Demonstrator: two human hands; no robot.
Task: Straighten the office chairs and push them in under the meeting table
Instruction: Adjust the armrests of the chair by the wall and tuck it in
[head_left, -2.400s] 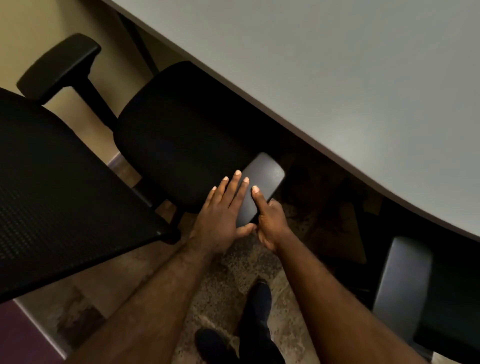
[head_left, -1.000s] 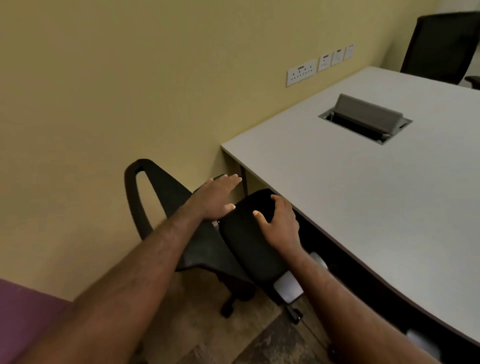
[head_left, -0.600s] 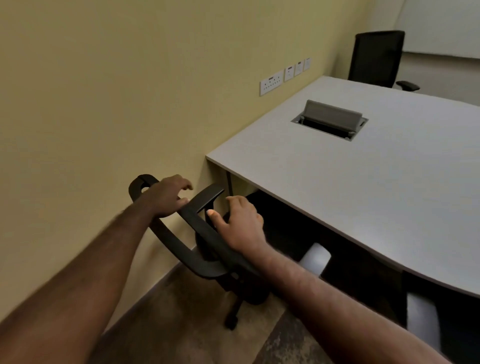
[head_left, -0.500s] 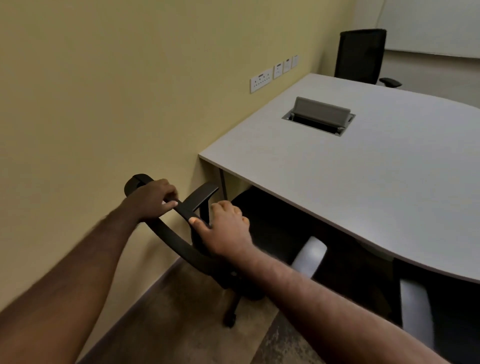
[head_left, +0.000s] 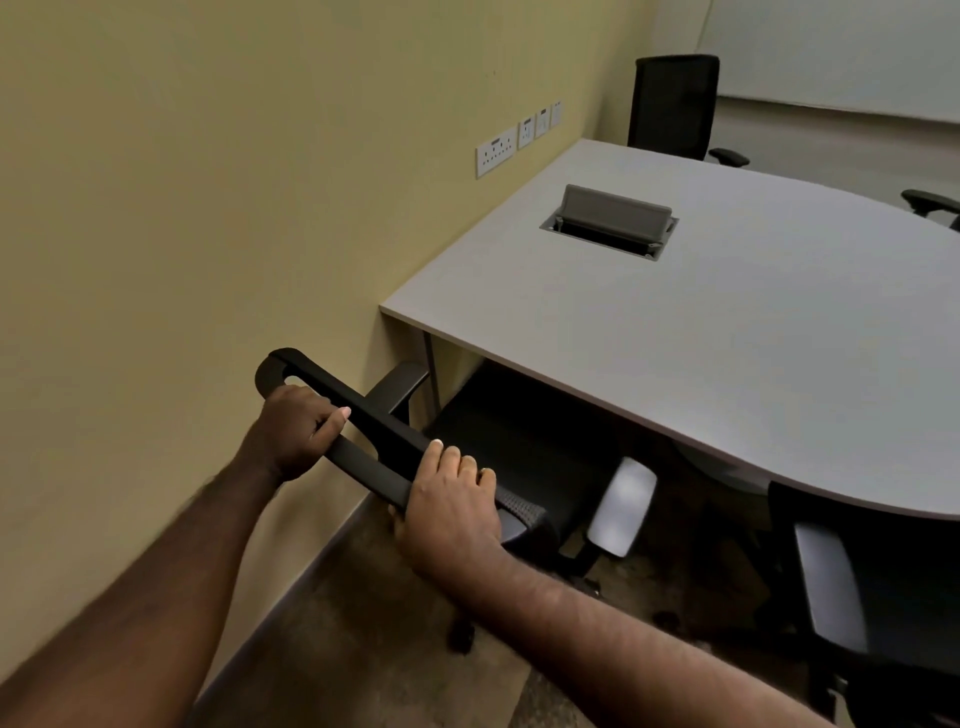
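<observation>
Both sets of fingers (head_left: 457, 460) curl tight around the chair backrest (head_left: 363, 431), a smooth black plastic loop; left hand (head_left: 296, 434) near its rounded top corner, right hand (head_left: 449, 512) lower. Its seat sits partly under the matte grey table (head_left: 727, 338).

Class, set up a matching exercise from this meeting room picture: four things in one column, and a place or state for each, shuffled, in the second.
1. left hand
2. cable box lid
3. wall sockets
4. far chair

A. on the yellow wall
B. at the table's far end
C. gripping the chair back's top
D. propped open in the tabletop

Pairs: 1-C, 2-D, 3-A, 4-B
</observation>
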